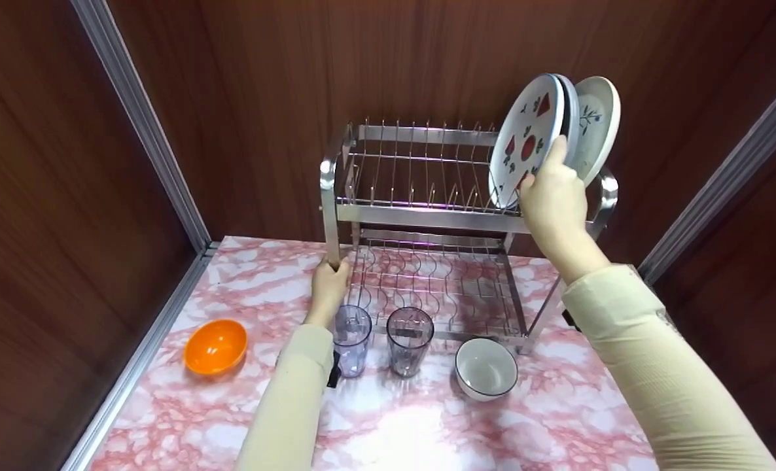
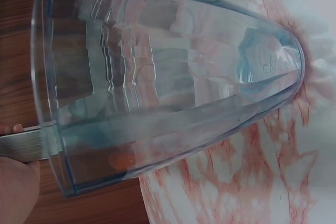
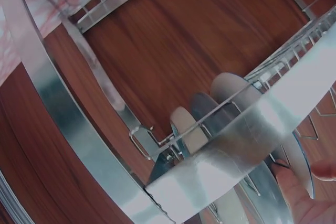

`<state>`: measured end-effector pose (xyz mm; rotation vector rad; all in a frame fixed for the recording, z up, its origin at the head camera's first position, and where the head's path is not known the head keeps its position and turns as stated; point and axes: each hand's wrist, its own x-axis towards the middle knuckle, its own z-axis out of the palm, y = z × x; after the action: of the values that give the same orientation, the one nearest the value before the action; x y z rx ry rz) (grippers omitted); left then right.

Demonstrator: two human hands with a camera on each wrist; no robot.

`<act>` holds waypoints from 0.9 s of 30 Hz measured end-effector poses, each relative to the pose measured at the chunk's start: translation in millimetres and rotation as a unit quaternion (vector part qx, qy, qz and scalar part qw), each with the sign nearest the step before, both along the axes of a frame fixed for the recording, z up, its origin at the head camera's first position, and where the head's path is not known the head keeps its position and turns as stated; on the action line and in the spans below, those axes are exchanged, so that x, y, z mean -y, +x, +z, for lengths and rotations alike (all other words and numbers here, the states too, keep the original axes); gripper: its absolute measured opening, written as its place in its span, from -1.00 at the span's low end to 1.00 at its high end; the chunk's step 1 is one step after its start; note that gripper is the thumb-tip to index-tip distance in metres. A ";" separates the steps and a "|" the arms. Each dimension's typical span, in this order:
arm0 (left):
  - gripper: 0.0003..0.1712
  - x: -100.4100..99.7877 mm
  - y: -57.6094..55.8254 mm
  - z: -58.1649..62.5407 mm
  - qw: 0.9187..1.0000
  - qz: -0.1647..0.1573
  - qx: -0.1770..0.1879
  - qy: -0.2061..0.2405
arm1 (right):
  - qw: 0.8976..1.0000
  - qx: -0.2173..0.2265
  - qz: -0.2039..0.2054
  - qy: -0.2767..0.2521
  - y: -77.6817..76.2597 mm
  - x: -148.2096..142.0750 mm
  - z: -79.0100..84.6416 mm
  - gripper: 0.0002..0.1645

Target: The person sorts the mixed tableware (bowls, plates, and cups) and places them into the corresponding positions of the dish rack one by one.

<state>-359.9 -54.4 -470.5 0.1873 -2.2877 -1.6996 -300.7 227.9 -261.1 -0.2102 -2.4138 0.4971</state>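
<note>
A two-tier metal dish rack stands on the table. My left hand grips its left front post, and in the left wrist view that hand shows at the lower left edge. At the rack's upper right, my right hand pinches the rim of a white plate with red patterns and a blue edge. The plate stands tilted in the top tier. Just right of it are a grey-rimmed plate and a cream plate with a blue flower. In the right wrist view, the rack's front bar partly hides the plates.
A bluish clear cup stands near my left wrist. Beside it are a purplish clear cup and a white bowl with a dark rim. An orange bowl sits at the left. Wooden panels enclose the marbled table.
</note>
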 end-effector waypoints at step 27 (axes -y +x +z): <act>-0.78 -0.2 1.3 -0.5 1.000 -0.001 0.011 -0.012 | 0.992 -0.077 0.094 -0.020 38.2 -2.1 -32.0 -0.51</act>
<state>-358.6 -54.2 -471.0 0.1996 -2.3237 -1.6796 -262.4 230.0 -293.0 0.0386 -2.2855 0.6225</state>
